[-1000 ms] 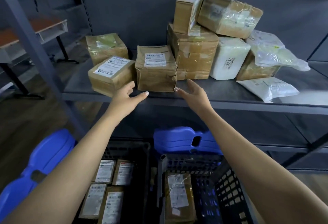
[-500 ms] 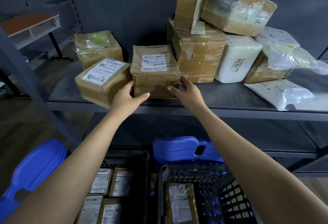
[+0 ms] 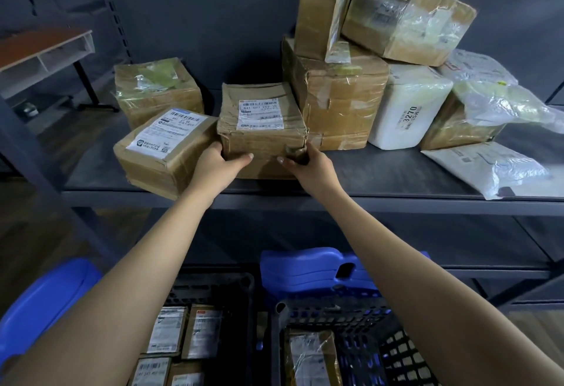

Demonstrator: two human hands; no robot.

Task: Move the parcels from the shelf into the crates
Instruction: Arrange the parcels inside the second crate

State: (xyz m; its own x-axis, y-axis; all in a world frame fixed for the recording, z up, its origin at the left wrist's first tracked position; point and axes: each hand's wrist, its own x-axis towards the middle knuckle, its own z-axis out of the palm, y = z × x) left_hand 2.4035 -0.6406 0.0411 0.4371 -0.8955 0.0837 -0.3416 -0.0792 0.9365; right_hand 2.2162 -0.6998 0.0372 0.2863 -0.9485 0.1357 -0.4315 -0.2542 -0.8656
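Observation:
A brown cardboard parcel (image 3: 262, 138) with a white label stands at the front of the dark shelf (image 3: 381, 178). My left hand (image 3: 218, 165) grips its lower left corner and my right hand (image 3: 309, 165) grips its lower right corner, thumbs on the front face. Below the shelf stand two dark crates: the left crate (image 3: 235, 285) holds several labelled parcels, the right crate (image 3: 363, 312) holds one taped parcel (image 3: 311, 358).
A labelled box (image 3: 164, 150) touches the held parcel's left side; a taped box (image 3: 158, 92) sits behind. A big box (image 3: 338, 101) with stacked boxes, a white packet (image 3: 409, 107) and plastic mailers (image 3: 488, 168) fill the right. Blue lids (image 3: 314, 269) lie near the crates.
Both hands have reached forward from just short of the parcel and closed onto its two lower front corners. The parcel still rests on the shelf.

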